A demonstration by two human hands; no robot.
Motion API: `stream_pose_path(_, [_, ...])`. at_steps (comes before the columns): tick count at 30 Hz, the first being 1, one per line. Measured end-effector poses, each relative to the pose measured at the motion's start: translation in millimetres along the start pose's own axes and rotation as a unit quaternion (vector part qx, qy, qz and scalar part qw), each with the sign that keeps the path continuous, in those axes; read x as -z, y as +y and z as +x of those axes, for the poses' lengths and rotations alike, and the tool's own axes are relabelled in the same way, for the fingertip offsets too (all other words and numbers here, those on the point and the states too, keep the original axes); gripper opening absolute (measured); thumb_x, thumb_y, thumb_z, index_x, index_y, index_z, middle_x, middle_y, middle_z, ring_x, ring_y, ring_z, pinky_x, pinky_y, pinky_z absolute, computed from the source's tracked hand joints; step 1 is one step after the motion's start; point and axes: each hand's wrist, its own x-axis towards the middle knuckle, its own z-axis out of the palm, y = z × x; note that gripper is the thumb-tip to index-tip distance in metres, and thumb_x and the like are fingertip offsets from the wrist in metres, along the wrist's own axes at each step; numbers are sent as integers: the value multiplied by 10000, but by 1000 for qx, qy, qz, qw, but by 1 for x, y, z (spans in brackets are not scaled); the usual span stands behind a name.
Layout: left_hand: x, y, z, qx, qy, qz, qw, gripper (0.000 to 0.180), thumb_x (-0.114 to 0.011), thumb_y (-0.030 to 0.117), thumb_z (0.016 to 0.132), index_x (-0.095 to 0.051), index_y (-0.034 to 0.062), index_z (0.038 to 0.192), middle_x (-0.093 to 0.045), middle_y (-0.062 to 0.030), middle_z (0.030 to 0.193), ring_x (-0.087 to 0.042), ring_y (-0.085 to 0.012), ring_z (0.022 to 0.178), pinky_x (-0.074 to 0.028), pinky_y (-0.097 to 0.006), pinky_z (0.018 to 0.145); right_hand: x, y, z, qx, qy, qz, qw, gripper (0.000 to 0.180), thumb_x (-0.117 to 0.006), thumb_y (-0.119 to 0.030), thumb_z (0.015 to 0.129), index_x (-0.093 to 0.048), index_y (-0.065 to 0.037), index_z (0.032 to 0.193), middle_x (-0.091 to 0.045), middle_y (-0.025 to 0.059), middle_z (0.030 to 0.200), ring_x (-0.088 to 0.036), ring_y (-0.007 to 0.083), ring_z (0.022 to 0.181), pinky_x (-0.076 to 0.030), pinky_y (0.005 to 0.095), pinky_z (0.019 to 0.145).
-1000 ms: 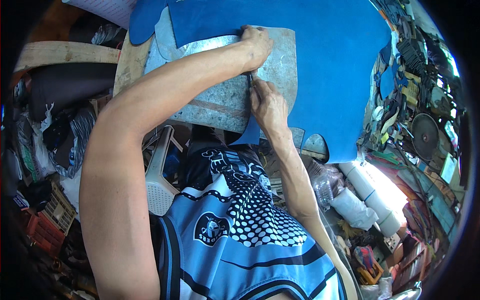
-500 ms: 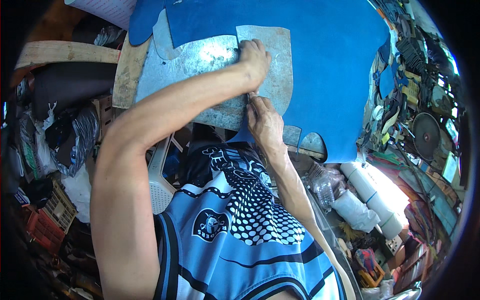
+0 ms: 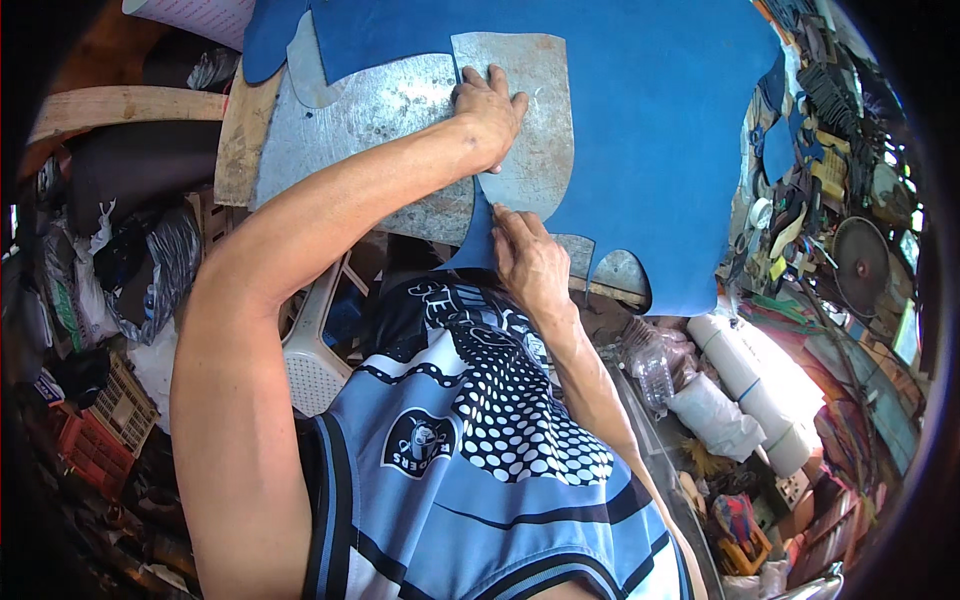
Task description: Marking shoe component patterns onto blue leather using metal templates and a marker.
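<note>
A blue sheet (image 3: 660,150), like leather with cut-out edges, covers most of the work surface. On it lies a flat grey pattern piece (image 3: 540,120) with a rounded lower edge. My left hand (image 3: 488,115) presses on the pattern's left side, fingers spread. Lower down, my right hand (image 3: 530,255) is closed at the pattern's bottom left corner; a thin dark tip shows at its fingers, but the thing they hold is mostly hidden. Beside it, a pointed flap (image 3: 470,245) of the blue sheet hangs over the near edge.
Under the sheet is a worn metal plate (image 3: 390,100) on a wooden board (image 3: 243,140). A white plastic stool (image 3: 318,350) stands below the bench at left. White rolls (image 3: 755,390), plastic bags and a round fan-like disc (image 3: 860,265) crowd the right side.
My right hand has moved toward me along the pattern's left edge, away from the left hand. The left hand's fingers have spread wider, and more of the blue flap shows.
</note>
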Motion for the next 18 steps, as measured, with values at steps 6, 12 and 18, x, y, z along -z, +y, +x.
stream_pose_path(6, [3, 2, -1, 8, -16, -11, 1000, 1114, -895, 426, 673, -276, 118, 1546, -199, -318, 1575, -339, -566, 1369, -488, -510, 978, 18, 14, -15, -2, -41, -12, 999, 312, -618, -146, 913, -643, -125, 1223, -641, 127, 1101, -676, 357, 888, -551, 455, 716])
stream_pose_path(12, [0, 35, -13, 6, -38, 68, 997, 1195, -866, 558, 641, -256, 120, 1570, -266, -339, 1535, -412, -542, 1330, -479, -468, 1019, 17, 22, -15, -7, -54, -42, 998, 332, -629, -158, 907, -645, -159, 1240, -564, 183, 1326, -674, 399, 985, -568, 457, 793])
stream_pose_path(18, [-2, 50, -25, 40, -55, 9, 998, 1277, -915, 488, 597, -187, 153, 1591, -155, -317, 1592, -321, -585, 1367, -436, -547, 1043, 24, 28, -10, 22, -72, -28, 997, 342, -627, -144, 906, -639, -161, 1248, -566, 188, 1324, -673, 395, 995, -568, 459, 804])
